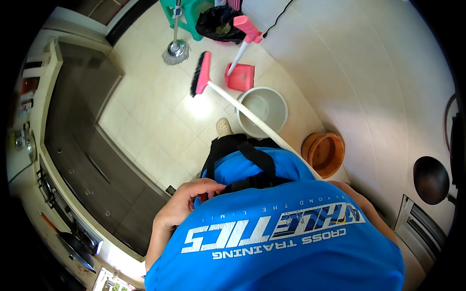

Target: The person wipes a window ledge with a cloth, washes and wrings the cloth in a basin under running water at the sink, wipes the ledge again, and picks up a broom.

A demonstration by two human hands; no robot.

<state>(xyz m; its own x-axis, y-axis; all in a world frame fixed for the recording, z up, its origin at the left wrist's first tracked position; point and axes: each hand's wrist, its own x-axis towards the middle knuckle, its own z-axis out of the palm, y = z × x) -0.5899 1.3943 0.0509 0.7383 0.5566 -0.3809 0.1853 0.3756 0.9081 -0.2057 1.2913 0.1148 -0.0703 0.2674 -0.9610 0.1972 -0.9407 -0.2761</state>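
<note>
My left hand [191, 199] is at my waist, with its fingers curled in against a black strap [252, 183] that crosses the front of my blue shirt [291, 262]. The fingertips are partly tucked behind the cloth. On the right side only my forearm shows; my right hand is hidden behind the shirt. Near it ends the visible part of a broom's white handle. The broom [259, 122] slants up and left over the floor, its pink head and black bristles at the far end.
A grey-white bucket [272, 104] and a pink dustpan [241, 77] stand ahead. A wooden bucket [324, 154] is by the right wall. Further off are a mop [175, 51], a green stool [194, 24] and a black-bagged bin [213, 26]. Dark cabinets [82, 121] line the left.
</note>
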